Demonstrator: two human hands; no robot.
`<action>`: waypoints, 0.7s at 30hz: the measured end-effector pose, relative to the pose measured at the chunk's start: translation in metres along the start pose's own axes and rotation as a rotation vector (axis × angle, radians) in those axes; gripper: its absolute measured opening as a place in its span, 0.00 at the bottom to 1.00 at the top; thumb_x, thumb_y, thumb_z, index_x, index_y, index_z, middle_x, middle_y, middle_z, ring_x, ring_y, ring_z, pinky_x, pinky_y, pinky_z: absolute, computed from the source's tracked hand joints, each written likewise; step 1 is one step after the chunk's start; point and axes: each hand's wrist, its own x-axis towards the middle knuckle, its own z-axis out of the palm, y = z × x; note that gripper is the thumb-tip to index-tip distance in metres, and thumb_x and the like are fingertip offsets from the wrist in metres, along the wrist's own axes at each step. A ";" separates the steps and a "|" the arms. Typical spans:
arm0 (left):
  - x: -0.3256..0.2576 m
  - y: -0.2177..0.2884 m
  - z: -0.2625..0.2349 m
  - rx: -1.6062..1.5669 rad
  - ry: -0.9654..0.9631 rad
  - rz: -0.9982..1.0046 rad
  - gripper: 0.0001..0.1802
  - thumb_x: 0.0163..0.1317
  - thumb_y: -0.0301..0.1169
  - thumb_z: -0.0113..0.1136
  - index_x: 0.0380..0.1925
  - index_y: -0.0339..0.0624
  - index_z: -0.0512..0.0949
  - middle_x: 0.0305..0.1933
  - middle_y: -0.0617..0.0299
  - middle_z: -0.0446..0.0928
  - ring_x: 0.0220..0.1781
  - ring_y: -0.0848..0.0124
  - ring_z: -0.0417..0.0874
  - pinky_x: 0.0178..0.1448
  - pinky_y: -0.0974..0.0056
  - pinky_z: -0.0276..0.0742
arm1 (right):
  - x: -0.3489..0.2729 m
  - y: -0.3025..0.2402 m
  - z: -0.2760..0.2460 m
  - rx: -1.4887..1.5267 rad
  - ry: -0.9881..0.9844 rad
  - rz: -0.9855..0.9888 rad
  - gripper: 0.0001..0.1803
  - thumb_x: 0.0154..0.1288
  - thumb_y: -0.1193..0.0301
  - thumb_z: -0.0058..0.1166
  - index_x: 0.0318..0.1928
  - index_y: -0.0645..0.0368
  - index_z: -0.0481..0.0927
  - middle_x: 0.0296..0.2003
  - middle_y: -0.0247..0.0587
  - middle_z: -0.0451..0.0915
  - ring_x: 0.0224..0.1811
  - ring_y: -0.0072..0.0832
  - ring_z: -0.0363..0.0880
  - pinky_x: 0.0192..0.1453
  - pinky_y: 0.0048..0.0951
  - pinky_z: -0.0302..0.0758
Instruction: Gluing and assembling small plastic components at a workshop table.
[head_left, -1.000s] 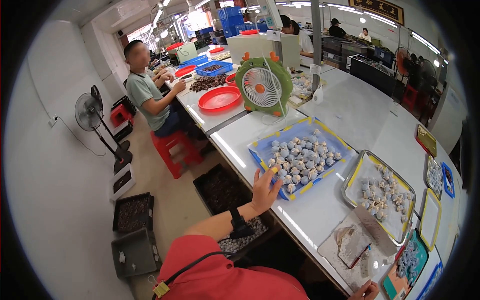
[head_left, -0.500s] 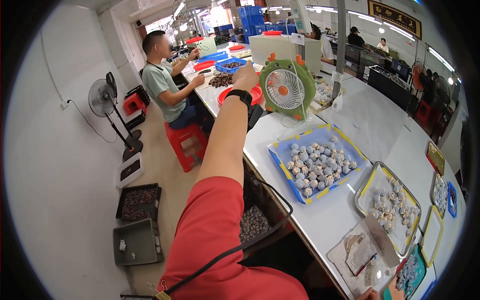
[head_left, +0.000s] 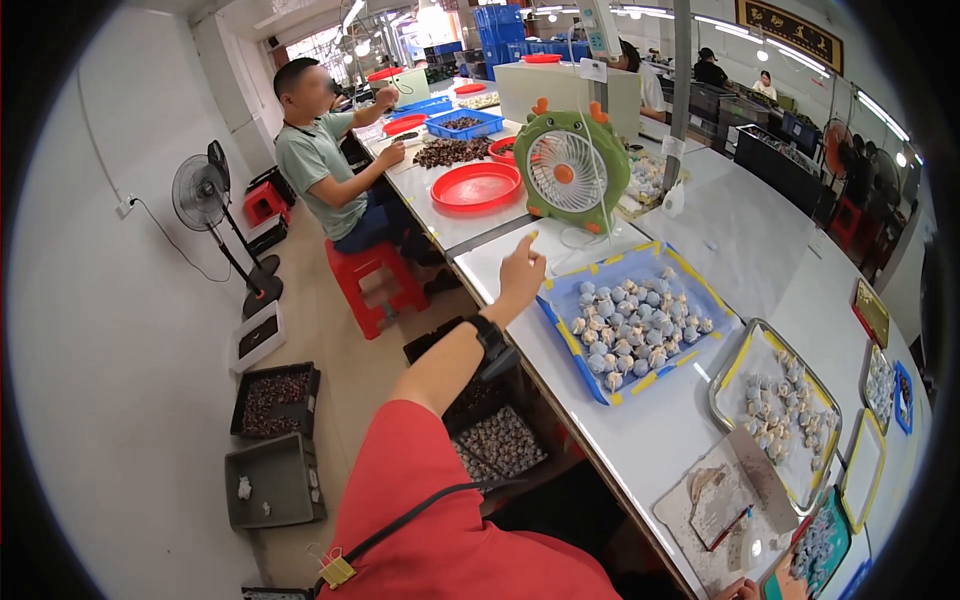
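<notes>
My left hand (head_left: 524, 272), a black watch (head_left: 492, 348) on its wrist, hovers over the near edge of the white table (head_left: 600, 455). Its index finger stretches out toward a green animal-shaped fan (head_left: 577, 165), and nothing shows in its grasp. Right of it, a blue tray (head_left: 585, 372) with yellow tape holds many small grey-blue and cream balls (head_left: 640, 325). At the bottom edge only the fingertips of my right hand (head_left: 738, 590) show, beside an open cardboard box (head_left: 690, 515) with a thin pen-like tool (head_left: 728, 530). Whether that hand holds anything is hidden.
A metal tray (head_left: 718, 400) of similar pieces and a teal tray (head_left: 835, 530) lie to the right. Beyond my left hand are a red round tray (head_left: 475, 187) and dark pieces (head_left: 450, 152). A co-worker (head_left: 330, 170) sits at the left, near floor crates (head_left: 275, 480).
My left hand has drawn back from the red round tray beside the fan to the near table edge. The tray now shows whole. My right fingertips stay by the box.
</notes>
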 end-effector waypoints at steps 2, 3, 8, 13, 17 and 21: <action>-0.018 -0.025 0.007 -0.020 0.062 0.011 0.23 0.52 0.27 0.53 0.51 0.40 0.67 0.23 0.57 0.77 0.26 0.65 0.80 0.33 0.63 0.74 | -0.001 0.000 0.002 0.005 -0.017 0.004 0.12 0.55 0.74 0.58 0.20 0.61 0.69 0.20 0.43 0.70 0.20 0.31 0.65 0.24 0.30 0.64; -0.024 -0.038 0.011 -0.040 0.122 0.022 0.22 0.53 0.25 0.52 0.51 0.39 0.68 0.25 0.57 0.77 0.25 0.68 0.79 0.33 0.65 0.74 | -0.001 -0.001 0.003 0.008 -0.029 0.008 0.12 0.55 0.74 0.58 0.20 0.61 0.69 0.20 0.43 0.70 0.20 0.31 0.65 0.24 0.30 0.64; -0.039 -0.018 0.018 -0.068 0.305 0.060 0.19 0.56 0.26 0.51 0.50 0.40 0.69 0.34 0.57 0.75 0.30 0.69 0.77 0.37 0.67 0.73 | -0.002 0.001 -0.001 -0.002 -0.053 0.029 0.12 0.56 0.74 0.57 0.21 0.60 0.69 0.20 0.43 0.70 0.20 0.30 0.65 0.24 0.30 0.64; -0.035 -0.032 0.019 -0.073 0.298 -0.016 0.18 0.58 0.30 0.51 0.49 0.37 0.69 0.37 0.57 0.74 0.33 0.69 0.76 0.38 0.67 0.73 | -0.003 0.001 -0.004 0.015 -0.090 0.056 0.12 0.56 0.74 0.57 0.21 0.60 0.68 0.20 0.43 0.70 0.19 0.30 0.64 0.23 0.29 0.63; -0.035 -0.032 0.021 0.012 0.269 -0.004 0.18 0.59 0.33 0.51 0.48 0.36 0.69 0.36 0.57 0.73 0.33 0.68 0.76 0.38 0.66 0.73 | -0.003 0.002 -0.006 0.023 -0.115 0.082 0.12 0.56 0.75 0.57 0.21 0.60 0.68 0.20 0.43 0.70 0.19 0.30 0.64 0.23 0.29 0.63; -0.038 -0.030 0.022 0.081 0.266 0.026 0.17 0.59 0.33 0.51 0.47 0.37 0.70 0.35 0.56 0.73 0.33 0.66 0.77 0.38 0.64 0.73 | -0.005 0.006 -0.008 0.054 -0.149 0.049 0.11 0.57 0.74 0.57 0.23 0.59 0.67 0.21 0.43 0.70 0.19 0.29 0.63 0.24 0.28 0.64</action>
